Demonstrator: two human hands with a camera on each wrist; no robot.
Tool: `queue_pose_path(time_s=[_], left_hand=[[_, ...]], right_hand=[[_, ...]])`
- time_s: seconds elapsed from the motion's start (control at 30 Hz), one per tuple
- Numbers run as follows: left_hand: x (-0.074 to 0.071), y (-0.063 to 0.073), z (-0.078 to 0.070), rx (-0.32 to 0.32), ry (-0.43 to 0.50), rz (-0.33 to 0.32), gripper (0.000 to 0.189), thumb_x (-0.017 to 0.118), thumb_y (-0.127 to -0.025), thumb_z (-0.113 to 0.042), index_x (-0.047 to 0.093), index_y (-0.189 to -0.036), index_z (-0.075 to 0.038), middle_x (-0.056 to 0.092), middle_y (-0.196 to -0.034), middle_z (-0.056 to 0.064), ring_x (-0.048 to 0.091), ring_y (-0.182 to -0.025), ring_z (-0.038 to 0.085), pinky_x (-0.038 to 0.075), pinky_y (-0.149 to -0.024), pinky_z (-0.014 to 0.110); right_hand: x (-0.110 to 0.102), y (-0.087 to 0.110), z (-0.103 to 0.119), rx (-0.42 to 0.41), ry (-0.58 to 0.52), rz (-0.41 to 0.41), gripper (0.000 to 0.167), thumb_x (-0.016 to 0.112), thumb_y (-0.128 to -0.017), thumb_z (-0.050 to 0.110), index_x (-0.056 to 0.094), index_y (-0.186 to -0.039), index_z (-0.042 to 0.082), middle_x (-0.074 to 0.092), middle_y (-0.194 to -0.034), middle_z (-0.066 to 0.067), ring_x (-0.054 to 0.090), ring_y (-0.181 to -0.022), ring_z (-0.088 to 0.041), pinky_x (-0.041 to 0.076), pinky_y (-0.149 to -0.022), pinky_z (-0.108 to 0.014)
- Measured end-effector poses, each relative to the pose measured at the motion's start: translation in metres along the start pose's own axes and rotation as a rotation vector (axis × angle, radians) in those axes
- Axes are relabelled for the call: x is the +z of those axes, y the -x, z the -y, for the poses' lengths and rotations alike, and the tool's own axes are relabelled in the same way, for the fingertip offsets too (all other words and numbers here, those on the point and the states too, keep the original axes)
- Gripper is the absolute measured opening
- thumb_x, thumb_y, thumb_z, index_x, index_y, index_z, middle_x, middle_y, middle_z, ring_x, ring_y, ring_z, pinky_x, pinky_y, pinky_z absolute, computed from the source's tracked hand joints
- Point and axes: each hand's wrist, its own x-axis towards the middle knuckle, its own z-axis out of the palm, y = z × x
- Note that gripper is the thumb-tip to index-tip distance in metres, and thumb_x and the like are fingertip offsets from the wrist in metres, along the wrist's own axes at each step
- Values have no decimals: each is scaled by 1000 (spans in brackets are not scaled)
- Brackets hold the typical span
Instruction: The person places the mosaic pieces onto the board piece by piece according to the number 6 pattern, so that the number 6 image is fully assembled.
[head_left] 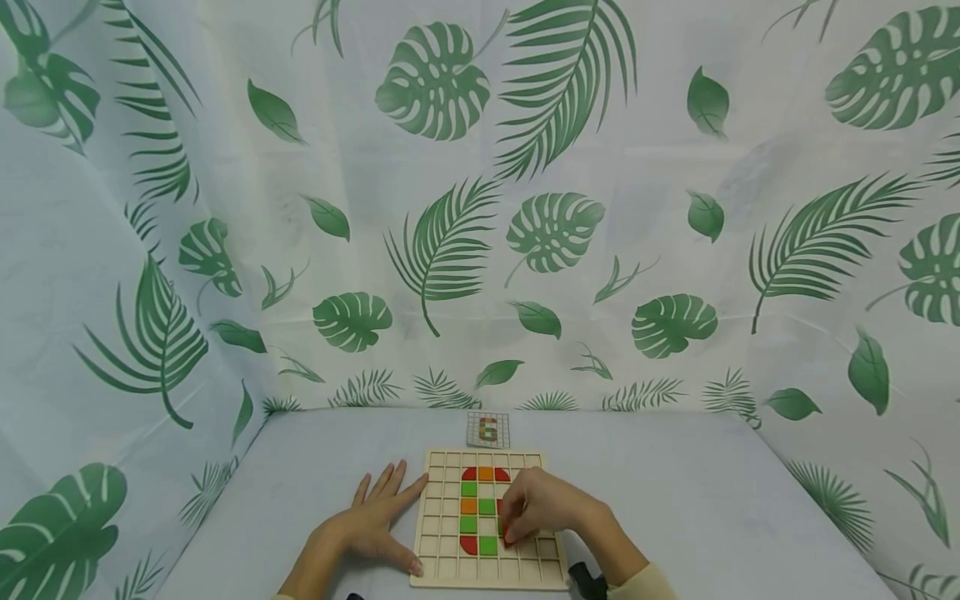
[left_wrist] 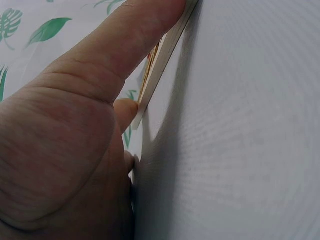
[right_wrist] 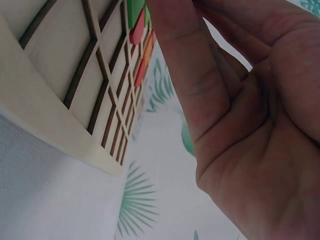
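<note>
A wooden grid board (head_left: 442,568) lies on the table, bearing red rounded-corner tiles, orange square tiles (head_left: 486,474) and green square tiles (head_left: 488,547). With fingers spread, my left hand (head_left: 369,523) rests at the board's left side, thumb and forefinger touching its edge; the left wrist view shows the thumb against the board's side (left_wrist: 167,55). Over the board's right half, my right hand (head_left: 553,502) pinches a red tile (head_left: 508,540) at the lower right of the tile figure. In the right wrist view its fingertips are cut off by the frame, and the pinched tile is hidden.
A small pattern card (head_left: 488,430) with a coloured figure on a grid lies just behind the board. The white table (head_left: 660,475) extends to both sides. A leaf-printed curtain (head_left: 480,250) encloses the back and sides.
</note>
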Motion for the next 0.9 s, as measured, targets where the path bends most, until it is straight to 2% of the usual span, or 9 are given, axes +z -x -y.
queue_pose_path(time_s=[0.2,0.4,0.9], left_hand=[[0,-1,0,4,-1,2,134,90,-57,-73,26,-166,-28,3,-175,22,-3,-162,43,-7,-124,71],[1,-2,2,0,-3,3,134,90,-57,-73,26,-166,-29,3,-175,21,-3,-162,43,-7,-125,71],[1,-1,3,15,-6,-1,134,90,-58,-73,25,-167,-29,3,-175,22,-3,-162,44,-7,-124,72]], right_hand=[[4,0,2,17,6,31,9,88,-78,3,82,-78,10,75,-70,7,59,-58,1,51,-54,-17],[2,3,7,61,51,52,16,91,-73,2,83,-82,11,72,-71,8,52,-60,0,46,-54,-17],[4,3,9,88,142,42,17,93,-74,10,76,-77,14,66,-65,13,53,-56,1,48,-53,-18]])
